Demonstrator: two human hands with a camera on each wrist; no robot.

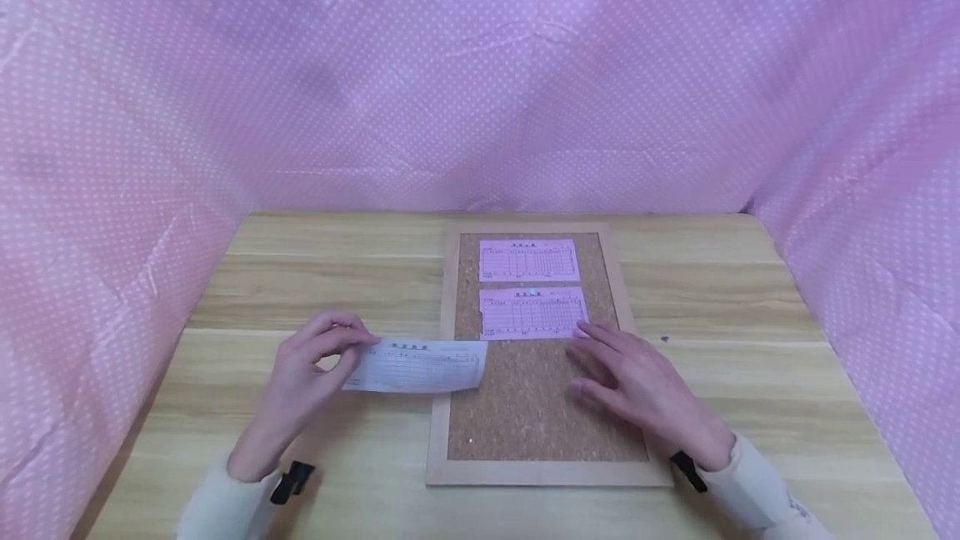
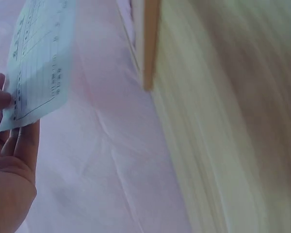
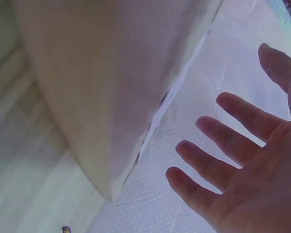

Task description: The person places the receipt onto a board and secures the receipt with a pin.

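My left hand [image 1: 311, 365] pinches a pale bluish printed form slip [image 1: 420, 367] by its left end, between thumb and fingers. The slip's right end overlaps the left frame of the cork board [image 1: 540, 415]. In the left wrist view, the slip [image 2: 41, 63] stands out from the thumb and fingers. Over the board's right side, my right hand [image 1: 637, 373] has its fingers spread, fingertips right at the lower right corner of a pink form slip [image 1: 532, 319]. A small pale pin [image 1: 533, 292] shows at that slip's top edge. The right wrist view shows that hand [image 3: 242, 165] holding nothing.
Another pink slip [image 1: 528, 265] lies higher on the board. The wood-framed board rests on a wooden table [image 1: 345, 273]. One small dark item [image 1: 664, 338] sits on the table right of the board. Pink dotted cloth [image 1: 480, 90] hangs behind and at both sides.
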